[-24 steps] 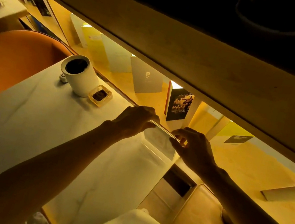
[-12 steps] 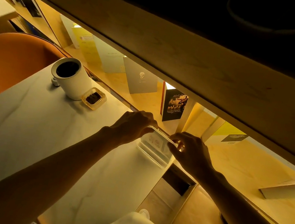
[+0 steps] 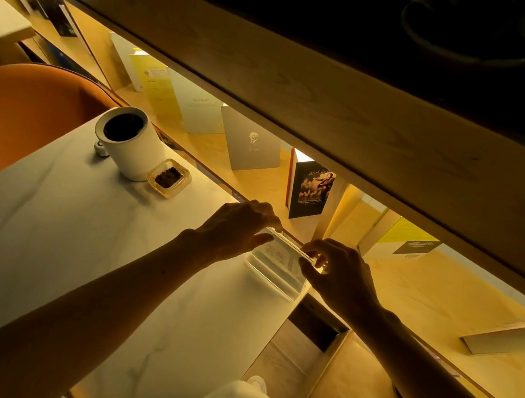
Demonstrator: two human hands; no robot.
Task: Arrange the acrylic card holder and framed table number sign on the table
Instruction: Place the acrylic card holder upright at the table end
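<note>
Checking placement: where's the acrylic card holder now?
Head view, center-right: acrylic card holder stands at the white table's far right corner, held between left hand and right hand.

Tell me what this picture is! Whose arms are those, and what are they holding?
A person wears a camera on their head, so you look down at their own arms. The left hand and right hand pinch the top edge of a clear acrylic card holder, which stands at the far corner of the pale table. Also on the table are a white cup and a small dish of something dark. Behind it, a lit shelf shows cards and booklets. An orange chair is on the left.
</note>
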